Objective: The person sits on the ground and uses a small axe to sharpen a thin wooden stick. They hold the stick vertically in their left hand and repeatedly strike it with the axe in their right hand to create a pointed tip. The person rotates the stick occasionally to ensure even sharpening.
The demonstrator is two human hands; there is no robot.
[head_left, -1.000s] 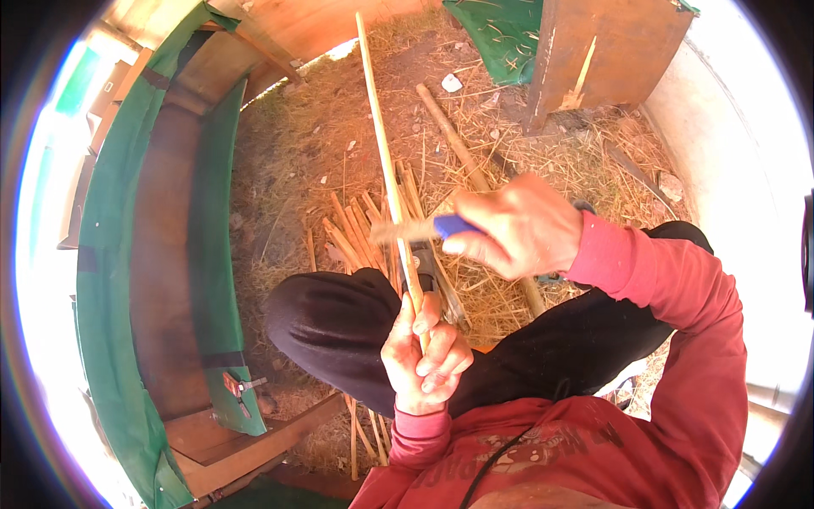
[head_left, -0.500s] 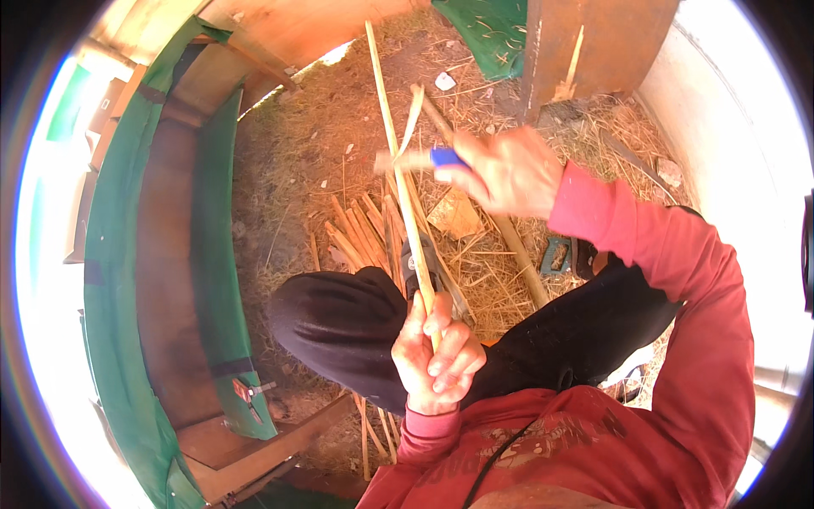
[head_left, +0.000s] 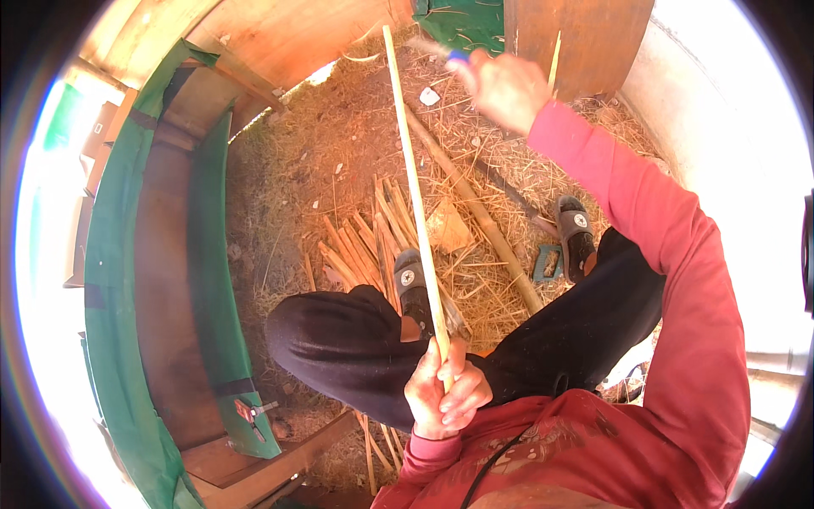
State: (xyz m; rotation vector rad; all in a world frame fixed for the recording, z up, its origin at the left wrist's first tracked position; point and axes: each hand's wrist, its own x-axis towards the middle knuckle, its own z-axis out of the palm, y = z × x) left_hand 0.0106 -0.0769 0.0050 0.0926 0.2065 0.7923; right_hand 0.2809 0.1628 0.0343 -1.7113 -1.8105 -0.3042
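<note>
My left hand (head_left: 445, 392) is closed around the lower end of a long, pale wooden stick (head_left: 412, 178), which slants up and away from my lap. In my right hand (head_left: 509, 92) is a knife (head_left: 459, 56) with a blue handle, its blade smeared by motion. The knife is just right of the stick's far tip and appears apart from it. A thin curled shaving (head_left: 363, 58) shows left of that tip, against the wooden boards. The fingers of my right hand are wrapped round the handle, partly blurred.
Several split wood strips (head_left: 356, 246) lie beside my sandalled foot (head_left: 411, 284). A pole (head_left: 479, 212) and a wood block (head_left: 449, 226) rest on the straw-strewn ground, with a small green tray (head_left: 547, 263) near my other foot. A green-covered wooden frame (head_left: 208, 254) stands left; a brown panel (head_left: 577, 47) stands far right.
My right hand and the knife have moved up and away along the stick, past its tip. The strip that was peeling off the stick has come loose. My left hand keeps its grip.
</note>
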